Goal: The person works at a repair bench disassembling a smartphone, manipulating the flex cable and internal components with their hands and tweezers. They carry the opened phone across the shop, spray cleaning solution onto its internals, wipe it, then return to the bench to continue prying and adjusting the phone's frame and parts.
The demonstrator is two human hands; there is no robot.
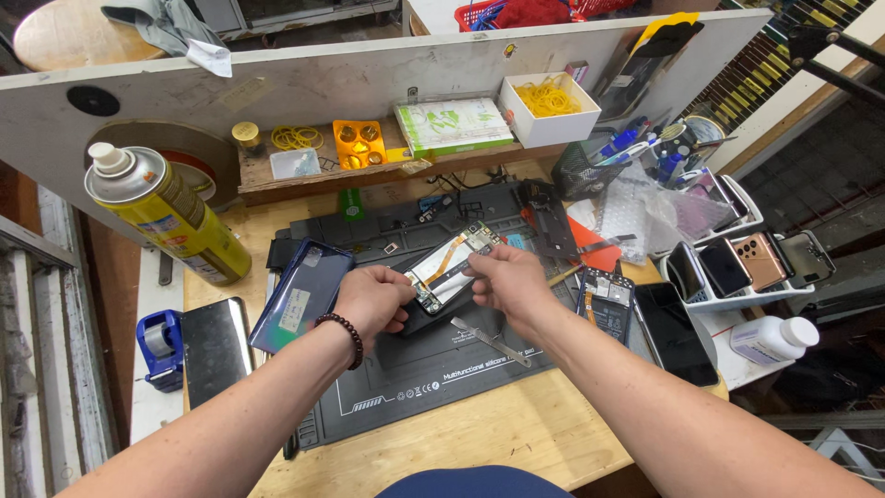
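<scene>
An opened phone [449, 270] with its back off, showing an orange flex cable and circuit parts, is held tilted above a dark silicone work mat [433, 369]. My left hand [371, 300], with a dark bead bracelet on the wrist, grips the phone's lower left end. My right hand [510, 281] pinches its upper right side with the fingertips on the inner parts. A metal pry tool [490, 341] lies on the mat just below my right hand. A blue phone back cover [300, 295] rests left of my left hand.
A yellow spray can [166, 214] stands at the left, with a tape dispenser [161, 346] and dark slab [215, 349] below it. Another opened phone [607, 304], a black phone [675, 332], a rack of phones [747, 263] and a white bottle [772, 338] crowd the right. A shelf holds small boxes [548, 106].
</scene>
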